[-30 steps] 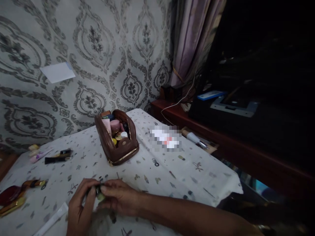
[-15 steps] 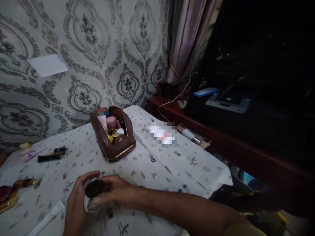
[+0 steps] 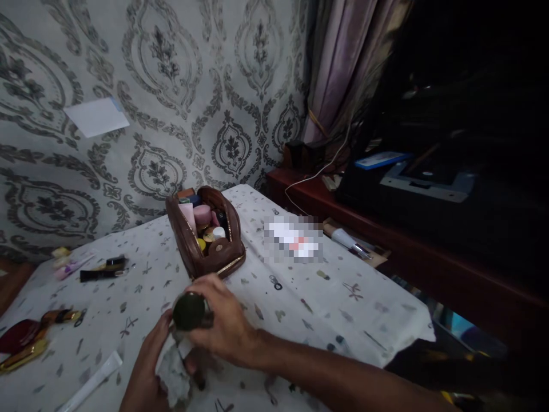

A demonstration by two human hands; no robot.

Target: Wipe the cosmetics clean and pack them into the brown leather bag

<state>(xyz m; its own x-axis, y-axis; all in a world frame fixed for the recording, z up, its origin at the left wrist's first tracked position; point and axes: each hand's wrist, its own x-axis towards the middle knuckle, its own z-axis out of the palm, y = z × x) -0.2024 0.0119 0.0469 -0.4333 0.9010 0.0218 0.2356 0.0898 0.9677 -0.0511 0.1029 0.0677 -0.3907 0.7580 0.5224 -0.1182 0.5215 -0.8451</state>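
Observation:
Near the front of the table, my right hand point(image 3: 229, 323) is wrapped round a small dark round jar point(image 3: 189, 312), its flat dark top facing me. Close beside it on the left, my left hand point(image 3: 148, 366) is closed on a crumpled white tissue point(image 3: 174, 369), just below the jar. Some of the left fingers are hidden behind the tissue. Beyond both hands stands an unzipped brown makeup bag point(image 3: 214, 268), filled with several small jars and tubes.
A white tube point(image 3: 92, 380) lies left of my hands. Farther left are a dark red item with gold parts point(image 3: 21, 337), black cosmetics point(image 3: 100, 274) and a pinkish tube point(image 3: 71, 266). Right of the bag lies a blurred white item point(image 3: 294, 237). A dark red wooden ledge point(image 3: 309, 197) borders the right.
My right hand has raised the jar up and to the right, away from my left palm. The tissue in my left hand now shows more fully. The view has shifted slightly left.

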